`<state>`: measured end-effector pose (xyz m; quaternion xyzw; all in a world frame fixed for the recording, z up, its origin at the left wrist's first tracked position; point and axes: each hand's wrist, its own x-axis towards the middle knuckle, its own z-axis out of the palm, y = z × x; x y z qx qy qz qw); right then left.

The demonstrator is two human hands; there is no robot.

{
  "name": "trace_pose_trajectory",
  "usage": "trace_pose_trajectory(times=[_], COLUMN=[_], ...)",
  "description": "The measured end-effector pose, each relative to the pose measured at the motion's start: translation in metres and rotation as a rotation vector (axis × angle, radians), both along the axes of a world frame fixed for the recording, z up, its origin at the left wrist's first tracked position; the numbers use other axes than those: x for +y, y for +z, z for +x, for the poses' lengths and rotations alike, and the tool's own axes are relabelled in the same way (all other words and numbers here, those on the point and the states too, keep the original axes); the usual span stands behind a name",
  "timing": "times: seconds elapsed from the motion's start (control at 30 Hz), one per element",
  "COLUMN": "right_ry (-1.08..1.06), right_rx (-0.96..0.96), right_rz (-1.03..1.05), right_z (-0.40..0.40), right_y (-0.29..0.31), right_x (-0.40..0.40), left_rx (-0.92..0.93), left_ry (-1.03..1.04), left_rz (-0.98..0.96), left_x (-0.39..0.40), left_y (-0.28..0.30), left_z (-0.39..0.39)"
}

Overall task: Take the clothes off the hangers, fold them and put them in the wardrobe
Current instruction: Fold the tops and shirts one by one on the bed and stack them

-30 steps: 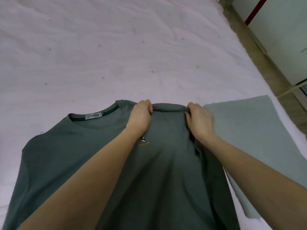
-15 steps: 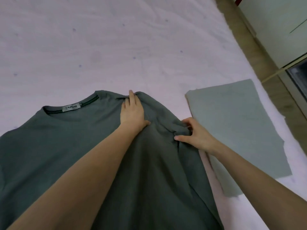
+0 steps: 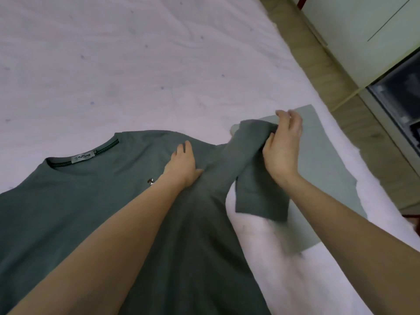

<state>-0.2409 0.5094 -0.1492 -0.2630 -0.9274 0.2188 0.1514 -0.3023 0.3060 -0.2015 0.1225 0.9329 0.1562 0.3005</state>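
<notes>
A dark green T-shirt [image 3: 79, 201] lies face up on the bed, collar toward the far side, a small emblem on the chest. My left hand [image 3: 183, 165] presses flat on its right shoulder, fingers straight. My right hand [image 3: 283, 146] pinches the shirt's right sleeve [image 3: 252, 169] near its shoulder end and holds it lifted off the bed, the cuff hanging down. Under that sleeve lies a folded light grey-green garment [image 3: 325, 178]. No hanger is in view.
The bed sheet [image 3: 159, 64] is pale pink and wrinkled, stretching far and left. The bed's right edge [image 3: 363, 169] drops to a wooden floor strip [image 3: 318, 60]. A white wardrobe [image 3: 368, 28] stands at the upper right, with a dark open compartment [image 3: 402, 96] below it.
My right hand has pulled the sleeve out from the shirt body and raised it to the right, over the folded garment. My left hand went from gripping the fabric to pressing flat on the shoulder.
</notes>
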Motion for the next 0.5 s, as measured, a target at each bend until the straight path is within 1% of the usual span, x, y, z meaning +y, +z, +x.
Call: trace_pose_trajectory(times=[0.07,0.1,0.17,0.2,0.23,0.3,0.4,0.43,0.5], right_ry=[0.085,0.14,0.24,0.26,0.24,0.117,-0.097,-0.106,-0.043], right_rx=[-0.027,-0.08,-0.316,-0.442,-0.529,-0.538,-0.441,-0.415,-0.412], right_rz=[0.024,0.026,-0.053,-0.105,-0.171,-0.381,-0.689,-0.704,-0.572], right_z=[0.007,0.015,0.039,0.05,0.058,0.064,0.063,0.064,0.07], right_y=[-0.011,-0.018,-0.038,-0.048,-0.055,-0.064,-0.068,-0.069,-0.068], right_x=[-0.009,-0.019,-0.04,-0.05,-0.06,-0.076,-0.085,-0.084,-0.083], left_rx=[0.011,0.016,0.034,0.058,0.09,0.142,0.141,0.137,0.138], left_ry=[0.02,0.021,0.02,0.015,0.001,-0.051,-0.127,-0.145,-0.17], left_rz=[0.014,0.017,0.018,0.012,-0.009,-0.079,-0.153,-0.163,-0.19], left_x=[0.004,0.004,0.001,-0.001,-0.005,-0.014,-0.026,-0.029,-0.034], left_y=[-0.001,-0.003,-0.008,-0.011,-0.016,-0.024,-0.034,-0.035,-0.037], left_z=[0.004,0.006,0.015,0.02,0.025,0.033,0.039,0.041,0.042])
